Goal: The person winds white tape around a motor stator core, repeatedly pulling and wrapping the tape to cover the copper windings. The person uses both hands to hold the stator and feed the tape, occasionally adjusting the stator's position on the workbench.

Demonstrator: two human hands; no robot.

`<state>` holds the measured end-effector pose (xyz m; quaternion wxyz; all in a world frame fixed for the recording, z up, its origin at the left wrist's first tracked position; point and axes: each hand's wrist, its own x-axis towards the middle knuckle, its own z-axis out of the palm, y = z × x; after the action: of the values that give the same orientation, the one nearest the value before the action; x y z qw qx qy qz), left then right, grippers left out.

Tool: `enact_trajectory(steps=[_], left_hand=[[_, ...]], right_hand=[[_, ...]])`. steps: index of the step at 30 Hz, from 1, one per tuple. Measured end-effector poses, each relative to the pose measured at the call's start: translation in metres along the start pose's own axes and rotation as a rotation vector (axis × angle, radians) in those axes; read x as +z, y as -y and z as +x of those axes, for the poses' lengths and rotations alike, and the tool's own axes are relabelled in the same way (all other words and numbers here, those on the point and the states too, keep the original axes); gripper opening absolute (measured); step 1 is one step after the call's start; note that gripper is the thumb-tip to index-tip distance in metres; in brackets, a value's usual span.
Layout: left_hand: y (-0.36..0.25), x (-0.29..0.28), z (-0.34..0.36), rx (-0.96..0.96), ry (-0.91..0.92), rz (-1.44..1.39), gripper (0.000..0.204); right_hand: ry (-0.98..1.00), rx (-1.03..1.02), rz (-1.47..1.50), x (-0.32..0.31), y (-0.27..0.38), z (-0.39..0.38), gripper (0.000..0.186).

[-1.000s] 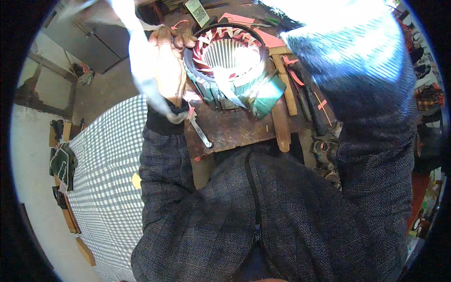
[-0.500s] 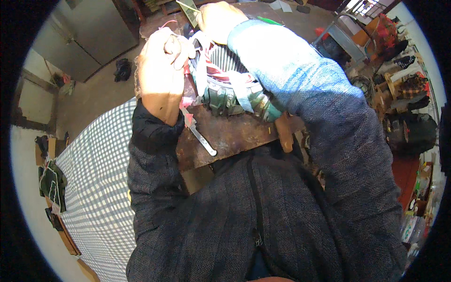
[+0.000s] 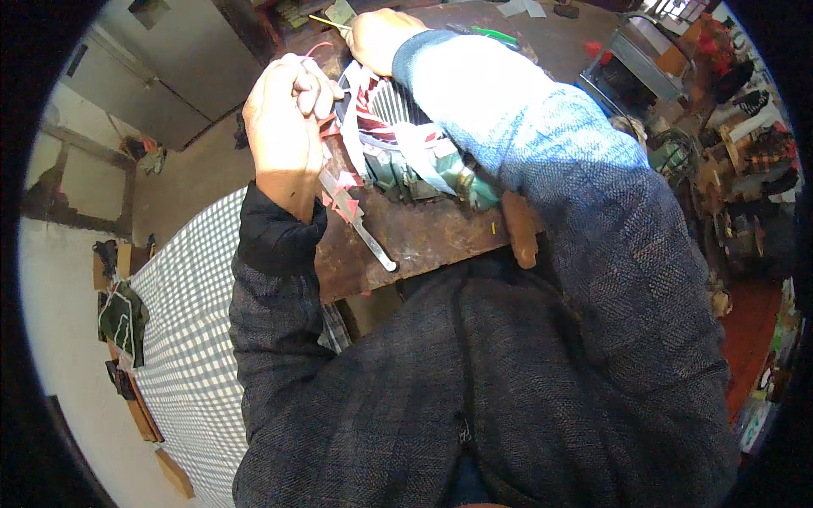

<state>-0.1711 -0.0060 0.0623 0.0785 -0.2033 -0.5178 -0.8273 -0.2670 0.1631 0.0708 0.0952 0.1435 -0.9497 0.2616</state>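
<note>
A motor stator in a green housing [image 3: 478,188] rests on the dark work board [image 3: 415,245], with red insulation and white tape strips [image 3: 419,161] over its slotted bore. My left hand [image 3: 288,118] is curled closed at its left rim; what the fingertips hold is unclear. My right hand [image 3: 381,42] is bent over the far side beside a thin yellow stick, its fingertips mostly hidden. My right sleeve covers part of the stator. A flat metal blade-like tool [image 3: 373,245] with pink scraps lies below my left hand, and a brown wooden bar [image 3: 521,233] lies to the right.
A checked cloth [image 3: 186,322] spreads along the left, below grey metal cabinet doors [image 3: 169,68]. A metal trolley [image 3: 639,59] stands at the upper right, beside crowded shelves and clutter [image 3: 754,152]. Green tools [image 3: 495,35] lie beyond the stator.
Since a second ago my right hand has come leftward to the stator's far side. My left hand has shifted slightly left, and the long white strip no longer hangs in the air at the left.
</note>
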Motion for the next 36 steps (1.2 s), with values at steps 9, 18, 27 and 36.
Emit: enact_trajectory(steps=[9, 18, 27, 36], left_hand=[[-0.073, 0.062, -0.046, 0.493, 0.177, 0.825, 0.018], [-0.02, 0.185, -0.152, 0.671, 0.83, 0.828, 0.021], [0.008, 0.206, -0.191, 0.528, 0.972, 0.847, 0.018], [0.003, 0.219, -0.179, 0.637, 0.886, 0.865, 0.023]], right_hand=[[0.068, -0.229, 0.468, -0.091, -0.004, -0.067, 0.041], [0.434, -0.003, 1.203, -0.054, -0.012, -0.196, 0.03], [0.466, -0.121, 0.897, -0.062, -0.041, -0.249, 0.031], [0.525, 0.287, 1.381, -0.09, -0.05, -0.265, 0.024]])
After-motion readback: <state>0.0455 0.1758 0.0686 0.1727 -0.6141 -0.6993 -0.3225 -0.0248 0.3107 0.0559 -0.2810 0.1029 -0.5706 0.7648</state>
